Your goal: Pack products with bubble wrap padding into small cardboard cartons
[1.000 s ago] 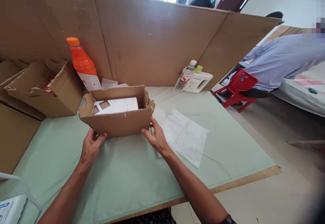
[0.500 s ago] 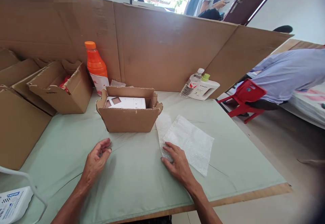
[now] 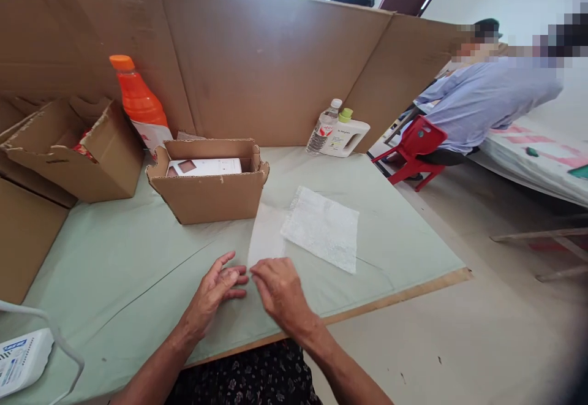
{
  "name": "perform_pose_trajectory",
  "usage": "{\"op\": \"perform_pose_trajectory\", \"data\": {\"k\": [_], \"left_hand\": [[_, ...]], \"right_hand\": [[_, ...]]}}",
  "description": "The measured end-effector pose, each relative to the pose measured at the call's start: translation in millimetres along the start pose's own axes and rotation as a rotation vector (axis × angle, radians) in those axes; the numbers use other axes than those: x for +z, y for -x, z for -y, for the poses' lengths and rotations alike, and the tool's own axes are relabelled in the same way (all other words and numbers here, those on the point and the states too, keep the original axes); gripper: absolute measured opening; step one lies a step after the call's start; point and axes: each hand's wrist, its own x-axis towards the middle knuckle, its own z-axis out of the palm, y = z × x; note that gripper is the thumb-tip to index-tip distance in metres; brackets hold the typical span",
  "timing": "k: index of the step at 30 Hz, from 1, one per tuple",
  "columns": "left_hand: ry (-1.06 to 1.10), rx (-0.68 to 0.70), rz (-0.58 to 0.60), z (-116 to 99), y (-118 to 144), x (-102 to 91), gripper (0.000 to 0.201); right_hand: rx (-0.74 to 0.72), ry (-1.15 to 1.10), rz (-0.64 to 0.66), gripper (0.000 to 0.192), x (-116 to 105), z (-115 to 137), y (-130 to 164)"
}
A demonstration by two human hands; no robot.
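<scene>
My right hand (image 3: 281, 288) is closed, its thumb and fingertips pinching the near edge of a whitish, see-through bubble wrap sheet (image 3: 267, 233) that lies flat on the table. The exact grip is partly hidden by the fingers. Close by on the left, my left hand (image 3: 219, 285) is open with its fingers apart and nothing in it. A second bubble wrap sheet (image 3: 324, 228) lies to the right, apart from both hands. Beyond the hands stands an open cardboard box (image 3: 211, 200) with a white printed box (image 3: 206, 166) inside.
At the left stand more cardboard boxes (image 3: 114, 166) and an orange bottle (image 3: 142, 102). A clear bottle (image 3: 320, 132) and a white jug (image 3: 346, 138) stand by the cardboard wall (image 3: 275, 68). A white container (image 3: 22, 359) sits near left. A person sits on a red chair (image 3: 418, 141).
My left hand has moved right, and my right hand has come toward it and closed at the sheet's near edge. The camera has turned right, so the scene shifts left.
</scene>
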Motion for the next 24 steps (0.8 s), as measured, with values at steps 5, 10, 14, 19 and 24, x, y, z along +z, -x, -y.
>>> {"op": "perform_pose_trajectory", "data": {"k": [5, 10, 14, 19, 24], "left_hand": [[-0.021, -0.042, 0.022, 8.4, -2.8, -4.5, 0.094], [-0.064, -0.042, -0.039, 11.4, 5.3, -8.1, 0.077], [-0.051, 0.016, -0.001, 4.4, 17.6, -2.9, 0.060], [-0.076, 0.053, 0.078, -4.7, 32.4, 4.0, 0.045], [-0.133, 0.039, 0.129, -5.3, 33.4, 3.6, 0.047]], "right_hand": [[0.048, -0.373, 0.072, 0.021, 13.3, 27.1, 25.2], [0.458, -0.526, -0.093, 0.028, 2.7, -7.5, 40.9], [0.746, -0.754, -0.070, 0.057, -5.4, -23.5, 48.3], [0.829, -1.046, 0.025, 0.071, 5.8, -11.8, 44.5], [0.839, -1.365, -0.217, 0.067, 11.0, -10.4, 29.2]]}}
